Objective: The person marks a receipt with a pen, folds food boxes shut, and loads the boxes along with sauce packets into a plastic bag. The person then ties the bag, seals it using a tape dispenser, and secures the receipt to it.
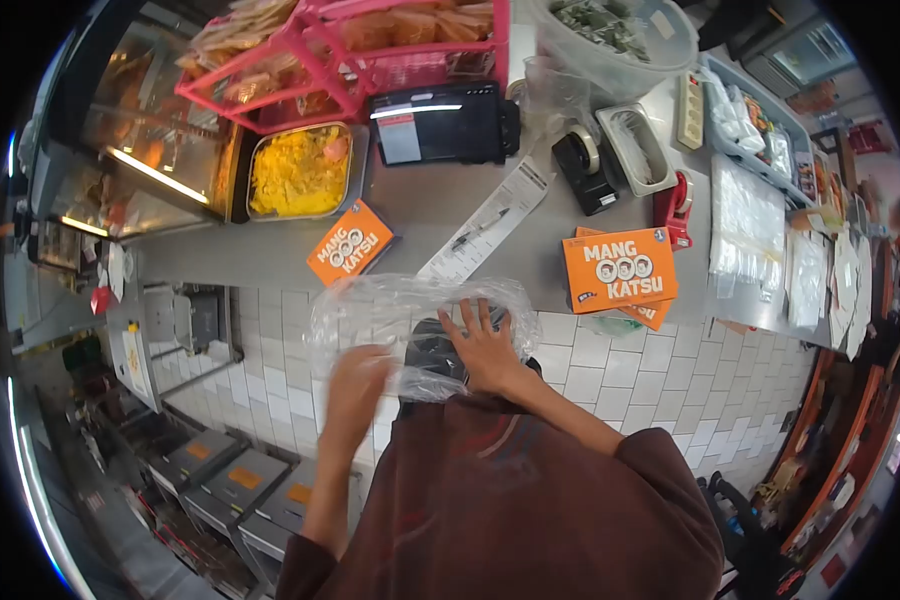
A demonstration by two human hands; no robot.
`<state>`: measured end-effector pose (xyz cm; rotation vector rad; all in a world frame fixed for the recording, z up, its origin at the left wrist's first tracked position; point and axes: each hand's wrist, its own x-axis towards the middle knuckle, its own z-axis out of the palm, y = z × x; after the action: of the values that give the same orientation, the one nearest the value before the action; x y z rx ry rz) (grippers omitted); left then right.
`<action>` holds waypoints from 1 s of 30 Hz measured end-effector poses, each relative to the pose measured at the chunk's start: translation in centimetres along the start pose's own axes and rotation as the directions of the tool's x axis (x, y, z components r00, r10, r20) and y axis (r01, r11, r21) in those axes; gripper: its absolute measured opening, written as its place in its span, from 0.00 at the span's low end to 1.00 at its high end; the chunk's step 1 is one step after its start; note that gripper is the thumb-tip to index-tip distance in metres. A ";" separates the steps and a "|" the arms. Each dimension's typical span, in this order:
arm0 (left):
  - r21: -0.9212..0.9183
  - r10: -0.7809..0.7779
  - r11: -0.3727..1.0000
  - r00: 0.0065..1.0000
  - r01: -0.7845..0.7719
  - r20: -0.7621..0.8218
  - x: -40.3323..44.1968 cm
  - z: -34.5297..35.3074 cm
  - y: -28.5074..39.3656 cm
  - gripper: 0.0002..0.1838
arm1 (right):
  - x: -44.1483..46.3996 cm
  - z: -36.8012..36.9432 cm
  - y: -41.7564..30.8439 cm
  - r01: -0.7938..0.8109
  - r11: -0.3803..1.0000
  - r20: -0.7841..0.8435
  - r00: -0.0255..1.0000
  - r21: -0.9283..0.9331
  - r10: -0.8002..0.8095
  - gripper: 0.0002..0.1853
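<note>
A clear plastic bag (pixel 342 318) is spread out in front of my body, at the near edge of the counter. My left hand (pixel 358 385) is closed on the bag's left side and a little blurred by motion. Fingers stretched and spread, my right hand (pixel 485 345) lies against the right part of the bag. Just beyond the bag, an orange box (pixel 350 242) printed "MANG KATSU" sits on the counter. To the right of my right hand, another orange box (pixel 620 268) rests on top of a similar one.
The steel counter (pixel 440 190) holds a paper slip with a pen (pixel 485 225), a black tablet (pixel 438 122), a tray of yellow food (pixel 300 172), tape dispensers (pixel 585 172) and stacked plastic bags (pixel 748 215). Pink baskets (pixel 345 65) stand behind. Grey bins (pixel 240 490) are at lower left.
</note>
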<state>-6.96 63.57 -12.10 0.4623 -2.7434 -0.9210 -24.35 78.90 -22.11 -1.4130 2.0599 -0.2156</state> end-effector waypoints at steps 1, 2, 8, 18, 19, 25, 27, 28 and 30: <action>-0.157 -0.089 0.978 0.952 0.140 0.294 2.1 2.2 0.3 0.14 | -0.5 0.2 -0.1 0.019 1.000 0.013 1.000 -0.007 -0.019 0.59; -0.097 -0.211 0.940 0.780 0.328 0.589 3.0 5.2 -2.4 0.24 | -0.7 0.6 0.2 0.026 1.000 0.038 0.999 -0.008 -0.026 0.59; 0.498 -0.317 0.865 0.708 -0.056 0.631 5.1 8.6 -10.0 0.62 | 1.0 1.3 4.4 -0.123 0.991 -0.027 0.992 -0.048 0.122 0.51; 0.480 -0.096 0.837 0.794 -0.262 0.601 13.0 15.0 -10.9 0.58 | 7.4 3.1 9.3 -0.400 0.916 -0.347 0.862 -0.018 0.369 0.29; 0.475 -0.050 0.830 0.809 -0.292 0.586 13.3 15.3 -11.9 0.58 | 7.6 2.5 9.5 -0.414 0.910 -0.351 0.850 0.016 0.392 0.29; 0.360 -0.011 0.890 0.776 -0.279 0.630 17.6 15.0 -13.1 0.57 | 9.8 -0.5 10.1 -0.455 0.890 -0.293 0.856 -0.034 0.426 0.33; 0.307 -0.003 0.916 0.763 -0.257 0.646 18.4 15.5 -14.1 0.58 | 10.5 -0.3 10.0 -0.463 0.887 -0.307 0.843 0.005 0.442 0.42; 0.307 0.052 0.904 0.790 -0.297 0.611 18.5 16.0 -14.9 0.58 | 11.4 0.9 10.6 -0.474 0.879 -0.370 0.810 0.042 0.455 0.51; 0.301 0.081 0.902 0.806 -0.310 0.586 18.6 16.3 -15.7 0.58 | 11.8 2.1 11.0 -0.505 0.863 -0.413 0.790 -0.020 0.453 0.59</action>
<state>-25.49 54.01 -32.62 -0.0819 -3.4505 -0.5097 -34.53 73.42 -33.59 -0.9073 2.7442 -0.1608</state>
